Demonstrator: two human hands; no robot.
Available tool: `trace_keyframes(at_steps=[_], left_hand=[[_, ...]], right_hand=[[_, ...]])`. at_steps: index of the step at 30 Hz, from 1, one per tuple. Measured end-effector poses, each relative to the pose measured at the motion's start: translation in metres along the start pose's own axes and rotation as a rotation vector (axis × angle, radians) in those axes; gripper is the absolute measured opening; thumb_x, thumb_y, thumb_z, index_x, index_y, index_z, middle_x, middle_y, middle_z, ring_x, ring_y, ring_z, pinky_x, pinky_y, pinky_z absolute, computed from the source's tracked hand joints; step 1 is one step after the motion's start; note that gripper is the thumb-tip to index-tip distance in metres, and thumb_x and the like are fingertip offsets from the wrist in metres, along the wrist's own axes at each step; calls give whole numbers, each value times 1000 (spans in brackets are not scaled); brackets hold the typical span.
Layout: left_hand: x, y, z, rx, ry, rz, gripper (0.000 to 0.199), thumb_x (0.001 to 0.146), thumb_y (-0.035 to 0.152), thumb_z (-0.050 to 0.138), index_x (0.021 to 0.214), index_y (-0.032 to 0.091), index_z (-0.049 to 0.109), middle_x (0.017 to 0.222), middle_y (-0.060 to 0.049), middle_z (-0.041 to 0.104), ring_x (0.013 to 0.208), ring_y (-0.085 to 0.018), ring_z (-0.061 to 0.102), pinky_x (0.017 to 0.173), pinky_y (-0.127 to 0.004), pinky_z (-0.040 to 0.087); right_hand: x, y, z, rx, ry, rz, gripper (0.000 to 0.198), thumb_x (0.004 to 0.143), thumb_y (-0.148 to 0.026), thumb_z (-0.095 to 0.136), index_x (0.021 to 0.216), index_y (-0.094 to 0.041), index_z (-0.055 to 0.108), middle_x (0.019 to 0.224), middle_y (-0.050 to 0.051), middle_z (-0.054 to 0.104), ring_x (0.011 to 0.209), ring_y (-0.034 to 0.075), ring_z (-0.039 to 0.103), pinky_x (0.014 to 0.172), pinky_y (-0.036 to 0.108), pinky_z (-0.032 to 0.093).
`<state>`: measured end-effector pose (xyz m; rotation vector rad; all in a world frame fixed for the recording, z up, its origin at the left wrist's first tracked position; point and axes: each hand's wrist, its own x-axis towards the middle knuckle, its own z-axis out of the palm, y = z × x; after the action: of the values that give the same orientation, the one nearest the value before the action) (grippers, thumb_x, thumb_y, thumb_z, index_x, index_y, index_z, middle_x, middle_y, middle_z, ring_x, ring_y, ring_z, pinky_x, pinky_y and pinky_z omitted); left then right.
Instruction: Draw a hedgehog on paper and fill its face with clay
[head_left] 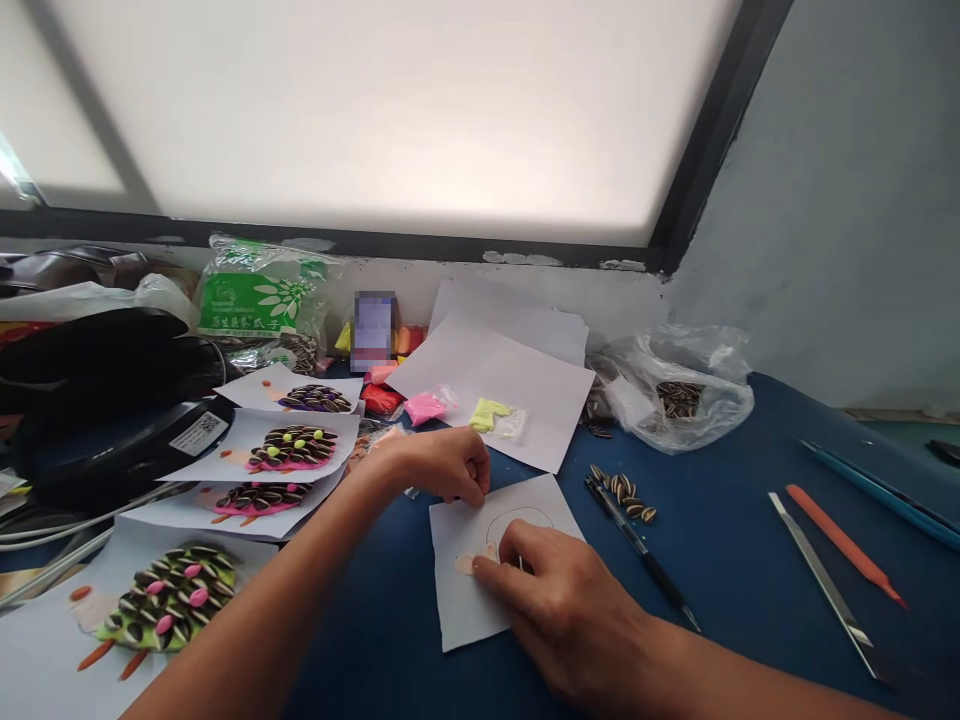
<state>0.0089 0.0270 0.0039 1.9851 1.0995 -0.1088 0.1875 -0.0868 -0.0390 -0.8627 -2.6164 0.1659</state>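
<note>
A small white sheet of paper [472, 610] with a round pencil outline lies on the blue table in front of me. On its left part sits a flattened bit of peach clay [465, 565]. My right hand [570, 590] rests over the sheet, fingers curled, thumb and fingertip at the clay; part of the outline is hidden under it. My left hand [454, 465] is closed in a pinch above the sheet's top left edge, and whatever it holds is hidden. Sunflower seeds [622, 493] and a black pen [641, 550] lie just right of the sheet.
Seed-and-clay hedgehog pictures [176, 595] are stacked at left. Behind are white sheets [510, 370], yellow-green clay [491, 415], pink clay [427, 405] and a seed bag [679, 395]. At right lie a craft blade [825, 585], an orange tool [844, 540] and a blue tool [885, 490].
</note>
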Motion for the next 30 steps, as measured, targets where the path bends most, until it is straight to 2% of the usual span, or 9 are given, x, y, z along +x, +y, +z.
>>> trace_keyframes(at_steps=[6,12,17,21,30], left_hand=[[-1,0,1,-5,2,-6,11,61,19,61,72,16,63,61,4,55,56,-10,50,48,-21,39],[1,-2,0,5,-6,6,14,61,22,61,74,17,64,62,4,55,55,-10,50,46,-20,37],[2,-4,0,8,-7,11,13,61,21,60,73,17,64,61,4,55,55,-10,50,46,-20,37],[2,-5,0,37,-4,14,14,62,22,61,74,18,65,63,4,57,55,-10,51,45,-20,37],[0,1,-1,62,-5,-34,11,62,20,60,72,17,64,56,3,59,57,-12,56,48,-21,37]], right_hand=[[0,-3,1,-54,29,-50,28,90,-9,39,105,-10,63,77,7,53,63,17,41,57,29,35],[-2,-3,-1,10,89,-38,43,83,-2,41,123,-9,55,91,11,56,75,19,48,66,31,42],[3,-5,-7,68,-38,50,32,82,-7,46,110,-11,62,95,12,53,84,21,47,75,35,45],[7,-8,-10,83,-90,82,25,85,-10,46,103,-12,63,96,12,51,86,21,46,77,36,44],[9,-10,-16,109,-134,122,29,88,-20,49,114,-17,61,106,12,49,97,25,45,86,45,40]])
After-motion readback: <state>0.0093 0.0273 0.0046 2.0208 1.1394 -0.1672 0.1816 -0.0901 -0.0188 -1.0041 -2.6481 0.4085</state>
